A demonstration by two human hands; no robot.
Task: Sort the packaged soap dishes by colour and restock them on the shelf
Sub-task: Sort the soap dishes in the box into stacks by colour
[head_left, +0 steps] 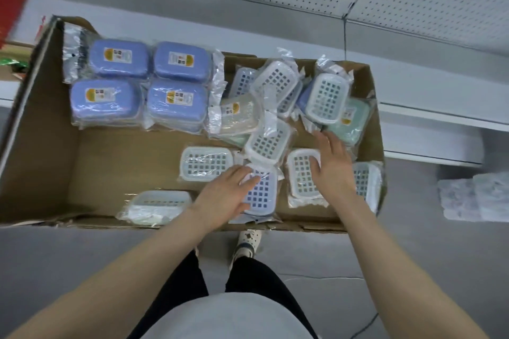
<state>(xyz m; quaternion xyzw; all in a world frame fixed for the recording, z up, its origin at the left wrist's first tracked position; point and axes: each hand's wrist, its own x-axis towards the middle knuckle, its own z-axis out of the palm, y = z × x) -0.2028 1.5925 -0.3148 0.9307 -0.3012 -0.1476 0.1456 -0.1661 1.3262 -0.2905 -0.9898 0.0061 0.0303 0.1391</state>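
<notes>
I see a brown box [110, 162]
Four blue dishes [118, 59] far left; white grid-holed trays [205, 164]; green dish [351, 121] by right edge.

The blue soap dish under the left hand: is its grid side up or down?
Grid side up: the blue soap dish shows its square holes toward the camera, partly under the left hand.

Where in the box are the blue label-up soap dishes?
Head view: the four blue soap dishes lie two by two at the far left of the cardboard box, just left of the jumbled pile.
</notes>
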